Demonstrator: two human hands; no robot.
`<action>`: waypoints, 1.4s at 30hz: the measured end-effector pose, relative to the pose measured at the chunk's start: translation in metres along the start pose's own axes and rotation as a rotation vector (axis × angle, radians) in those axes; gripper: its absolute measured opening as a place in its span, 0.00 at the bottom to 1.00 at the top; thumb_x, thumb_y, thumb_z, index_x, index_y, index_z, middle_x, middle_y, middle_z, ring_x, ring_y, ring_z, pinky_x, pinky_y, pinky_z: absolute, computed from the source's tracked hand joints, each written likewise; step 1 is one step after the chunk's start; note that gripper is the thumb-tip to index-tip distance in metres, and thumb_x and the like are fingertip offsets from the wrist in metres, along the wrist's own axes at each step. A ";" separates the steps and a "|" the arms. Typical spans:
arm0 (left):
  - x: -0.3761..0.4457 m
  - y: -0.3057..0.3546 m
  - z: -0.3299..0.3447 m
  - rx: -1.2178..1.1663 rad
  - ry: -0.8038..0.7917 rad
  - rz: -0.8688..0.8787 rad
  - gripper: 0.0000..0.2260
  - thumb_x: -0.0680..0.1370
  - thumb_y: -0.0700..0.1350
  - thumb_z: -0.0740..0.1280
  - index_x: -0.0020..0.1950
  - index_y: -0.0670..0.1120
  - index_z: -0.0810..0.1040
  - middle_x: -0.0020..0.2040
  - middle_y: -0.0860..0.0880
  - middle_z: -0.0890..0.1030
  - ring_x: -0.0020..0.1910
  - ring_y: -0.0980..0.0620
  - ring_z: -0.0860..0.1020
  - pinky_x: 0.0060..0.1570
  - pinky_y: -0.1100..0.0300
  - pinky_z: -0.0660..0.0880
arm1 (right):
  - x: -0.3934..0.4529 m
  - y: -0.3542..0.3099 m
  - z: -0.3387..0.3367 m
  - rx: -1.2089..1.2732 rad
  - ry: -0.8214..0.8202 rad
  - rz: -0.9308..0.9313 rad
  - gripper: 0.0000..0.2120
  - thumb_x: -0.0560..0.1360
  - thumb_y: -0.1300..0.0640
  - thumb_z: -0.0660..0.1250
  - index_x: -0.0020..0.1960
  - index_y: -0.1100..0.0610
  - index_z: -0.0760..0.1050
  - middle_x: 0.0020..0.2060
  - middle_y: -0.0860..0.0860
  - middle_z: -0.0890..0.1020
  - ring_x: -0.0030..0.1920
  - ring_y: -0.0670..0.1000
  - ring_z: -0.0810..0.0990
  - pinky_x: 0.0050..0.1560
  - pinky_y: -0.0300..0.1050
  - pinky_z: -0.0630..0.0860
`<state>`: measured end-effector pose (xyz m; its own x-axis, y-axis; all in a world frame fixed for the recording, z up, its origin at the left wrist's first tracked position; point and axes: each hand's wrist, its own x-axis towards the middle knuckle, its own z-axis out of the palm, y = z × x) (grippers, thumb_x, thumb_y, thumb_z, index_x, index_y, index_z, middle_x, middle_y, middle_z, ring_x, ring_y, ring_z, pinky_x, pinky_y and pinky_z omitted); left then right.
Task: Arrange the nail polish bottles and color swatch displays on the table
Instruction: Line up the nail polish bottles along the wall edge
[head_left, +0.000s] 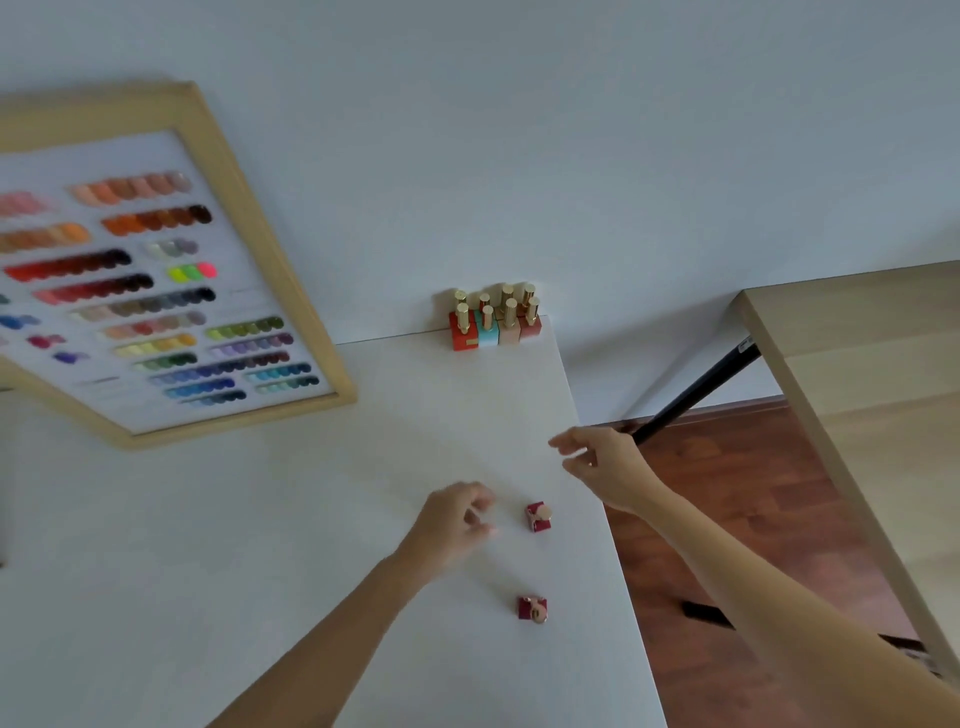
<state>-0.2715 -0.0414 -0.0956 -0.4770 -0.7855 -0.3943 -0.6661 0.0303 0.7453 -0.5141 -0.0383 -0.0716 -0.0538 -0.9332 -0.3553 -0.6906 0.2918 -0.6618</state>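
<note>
Two dark red nail polish bottles with gold caps stand on the white table (322, 519): one (537, 516) just right of my left hand (457, 519), the other (532, 608) nearer to me. My left hand hovers with fingers loosely curled and holds nothing. My right hand (602, 467) is over the table's right edge, fingers spread, empty. A cluster of several bottles (493, 319) in red, light blue, beige and pink stands at the table's far edge against the wall. A wood-framed colour swatch display (156, 291) leans at the far left.
The table's right edge drops to a brown wooden floor (727, 519). A light wooden table (872, 389) with a black leg (696, 400) stands to the right. A white wall runs behind.
</note>
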 end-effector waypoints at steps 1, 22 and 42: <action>-0.016 0.000 0.006 0.002 -0.053 0.023 0.13 0.71 0.37 0.72 0.55 0.43 0.78 0.52 0.48 0.79 0.42 0.54 0.77 0.45 0.67 0.75 | -0.011 -0.001 0.001 0.003 -0.038 -0.017 0.13 0.74 0.60 0.68 0.56 0.47 0.78 0.49 0.46 0.82 0.38 0.36 0.78 0.39 0.25 0.70; -0.101 0.045 0.036 0.282 0.167 0.053 0.05 0.76 0.43 0.64 0.44 0.41 0.75 0.45 0.45 0.81 0.44 0.48 0.78 0.43 0.58 0.72 | -0.062 -0.037 0.032 -0.190 0.057 -0.121 0.09 0.74 0.61 0.68 0.53 0.59 0.81 0.45 0.56 0.81 0.39 0.49 0.74 0.40 0.33 0.67; 0.047 0.039 -0.143 0.538 0.392 0.119 0.13 0.75 0.30 0.62 0.56 0.41 0.76 0.49 0.41 0.76 0.45 0.43 0.79 0.41 0.59 0.74 | 0.029 -0.114 0.010 -0.025 0.226 -0.149 0.08 0.71 0.65 0.71 0.49 0.58 0.79 0.41 0.48 0.80 0.42 0.46 0.79 0.35 0.25 0.70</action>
<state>-0.2383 -0.1656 -0.0086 -0.3888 -0.9209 -0.0266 -0.8632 0.3540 0.3600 -0.4298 -0.0960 -0.0135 -0.1077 -0.9894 -0.0973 -0.7201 0.1451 -0.6786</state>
